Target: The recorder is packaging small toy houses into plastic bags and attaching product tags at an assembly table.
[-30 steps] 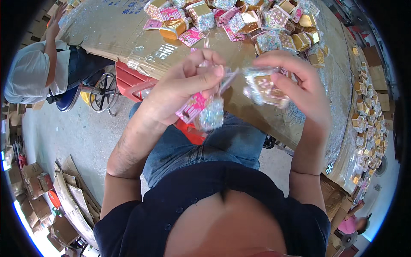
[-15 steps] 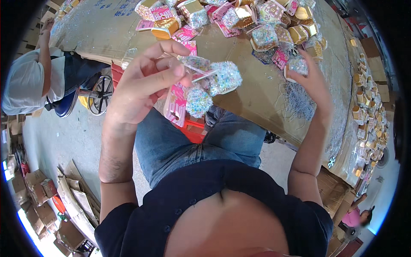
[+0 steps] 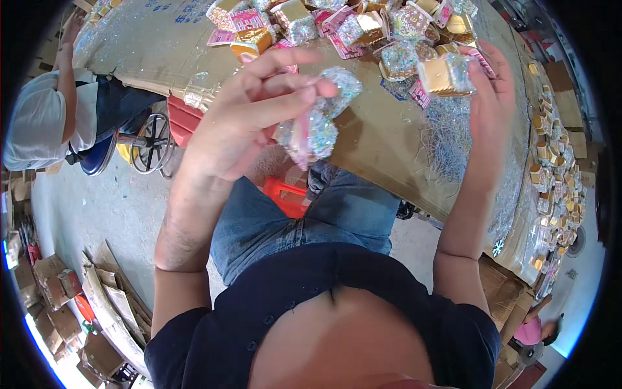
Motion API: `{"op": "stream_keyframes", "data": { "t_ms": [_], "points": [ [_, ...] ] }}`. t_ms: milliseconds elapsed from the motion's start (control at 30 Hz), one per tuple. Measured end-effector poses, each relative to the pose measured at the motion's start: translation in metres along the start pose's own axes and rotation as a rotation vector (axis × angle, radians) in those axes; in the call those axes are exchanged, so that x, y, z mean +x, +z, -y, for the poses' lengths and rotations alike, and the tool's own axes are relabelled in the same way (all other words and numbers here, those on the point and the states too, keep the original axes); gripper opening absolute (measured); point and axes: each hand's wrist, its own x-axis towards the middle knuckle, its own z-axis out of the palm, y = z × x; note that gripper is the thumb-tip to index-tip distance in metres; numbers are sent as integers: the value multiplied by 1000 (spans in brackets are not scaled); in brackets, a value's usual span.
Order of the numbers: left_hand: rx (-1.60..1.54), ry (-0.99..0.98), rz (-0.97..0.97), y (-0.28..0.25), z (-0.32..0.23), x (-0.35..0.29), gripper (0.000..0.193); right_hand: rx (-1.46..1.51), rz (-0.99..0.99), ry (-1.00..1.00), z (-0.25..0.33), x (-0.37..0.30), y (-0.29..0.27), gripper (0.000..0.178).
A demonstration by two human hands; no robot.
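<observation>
From my left hand [image 3: 249, 113], closed at the thumb and fingertips, hangs a small bunch of glitter-covered ornaments [image 3: 321, 133] with pink cards; their strings are hard to make out. It hovers over the table's near edge. My right hand [image 3: 490, 97] grips one gold-and-glitter ornament [image 3: 437, 76] between thumb and fingers, raised above the table at the right, with a striped pink card [image 3: 481, 61] at its fingers. Ahead of both hands lies a pile of similar gold and glittery ornaments [image 3: 295, 23] with pink cards.
Cardboard [image 3: 382, 146] covers the table. A tangle of pale strings [image 3: 447, 149] lies below my right hand. More gold ornaments [image 3: 551, 175] line the right side. At the left, another person [image 3: 48, 123] sits on a wheeled stool [image 3: 152, 139]. A red stool [image 3: 285, 198] shows between my legs.
My right hand has lifted an ornament off the pile and turned it gold side outward. My left hand has moved a little right and up, with its bunch swinging round.
</observation>
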Motion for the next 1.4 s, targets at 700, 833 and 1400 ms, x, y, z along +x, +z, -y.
{"op": "stream_keyframes", "data": {
  "t_ms": [700,833,1400],
  "points": [
    [323,327,-28,31,40,49,42,348,85,134,-23,-14,81,35],
    [159,240,-62,34,28,38,38,348,78,108,-10,-8,71,39],
    [377,563,-331,47,35,39,38,-230,251,-157,37,-64,123,41]
  ]
}}
